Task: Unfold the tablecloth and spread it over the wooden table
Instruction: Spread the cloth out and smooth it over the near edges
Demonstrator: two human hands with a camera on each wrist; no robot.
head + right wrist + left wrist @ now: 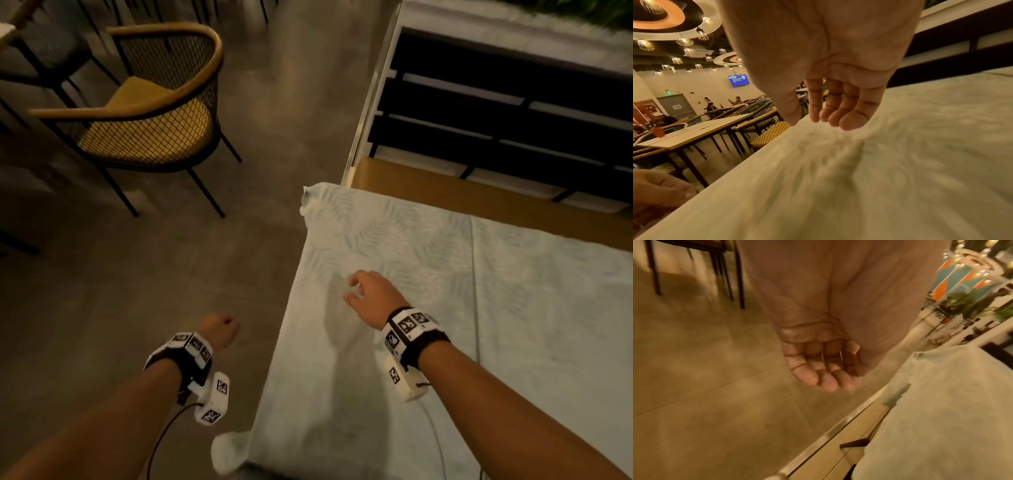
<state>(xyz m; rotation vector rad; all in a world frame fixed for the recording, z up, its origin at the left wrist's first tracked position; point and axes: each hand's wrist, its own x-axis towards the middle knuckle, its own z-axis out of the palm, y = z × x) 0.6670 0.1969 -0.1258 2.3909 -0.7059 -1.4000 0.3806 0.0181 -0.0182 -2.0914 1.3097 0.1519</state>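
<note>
head view shows my right hand (371,296) loose-fingered, holding nothing above the tablecloth (445,308) already lying on the wooden table (428,185), left hand (219,330) empty, so i'd flatten palms and smooth outward.

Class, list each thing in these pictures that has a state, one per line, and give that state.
tablecloth: unfolded, lying over the table, far strip uncovered
wooden table: mostly covered
left hand: empty, fingers loosely curled, over the floor
right hand: empty, fingers relaxed, over the cloth
chair: upright, unoccupied
</note>
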